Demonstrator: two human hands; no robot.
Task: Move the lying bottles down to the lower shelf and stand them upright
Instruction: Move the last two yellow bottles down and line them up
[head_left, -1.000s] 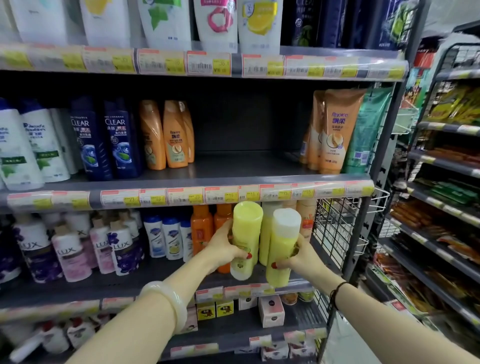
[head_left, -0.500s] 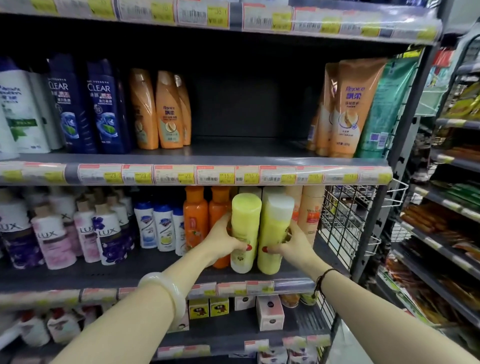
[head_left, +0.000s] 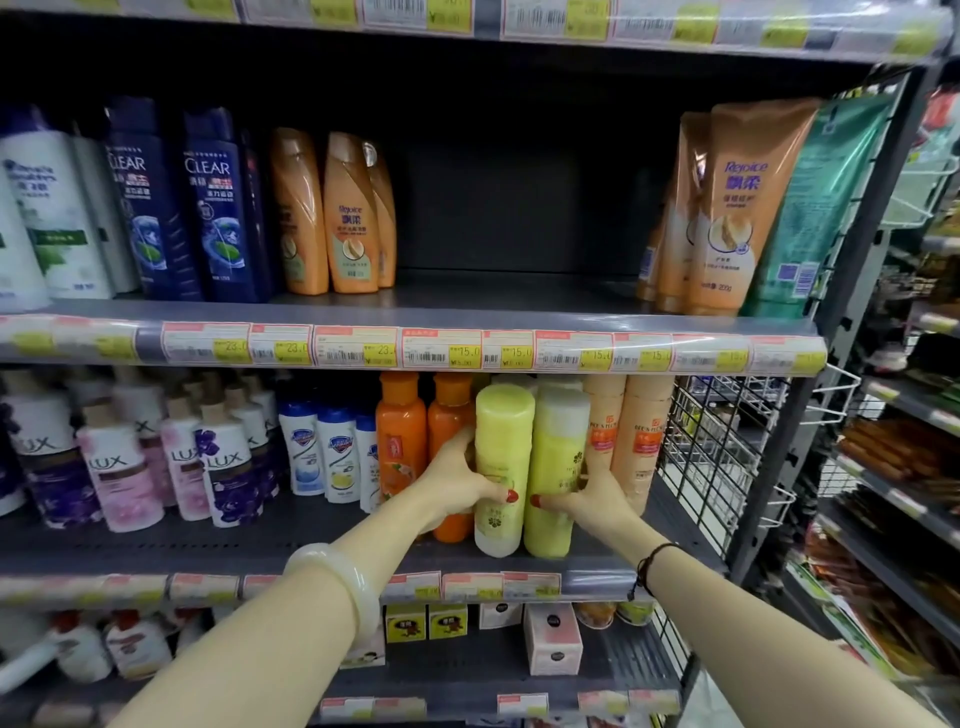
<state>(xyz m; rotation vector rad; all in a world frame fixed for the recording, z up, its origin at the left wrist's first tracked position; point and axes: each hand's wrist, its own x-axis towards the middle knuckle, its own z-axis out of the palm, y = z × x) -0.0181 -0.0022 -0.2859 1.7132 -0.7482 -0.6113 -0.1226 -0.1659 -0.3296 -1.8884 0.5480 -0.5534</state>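
Note:
Two yellow-green bottles stand upright side by side on the lower shelf (head_left: 597, 569), near its front edge. My left hand (head_left: 460, 480) grips the left bottle (head_left: 503, 452), which has a yellow cap on top. My right hand (head_left: 589, 501) grips the right bottle (head_left: 558, 467), which has a pale cap. Both bottles rest with their bases on the shelf, between the orange bottles (head_left: 401, 441) and the peach bottles (head_left: 641, 436). The upper shelf (head_left: 519, 299) has an open gap in its middle with no lying bottles in view.
Lux bottles (head_left: 223, 467) and white-blue bottles (head_left: 337, 452) fill the lower shelf's left. Clear and Rejoice bottles (head_left: 350, 213) stand upper left, Rejoice tubes (head_left: 737, 208) upper right. A wire side panel (head_left: 717, 447) closes the right end. Small boxes (head_left: 553, 644) sit below.
Both hands have pushed the two yellow-green bottles back onto the lower shelf and set them down on their bases. The camera has moved closer and tilted down.

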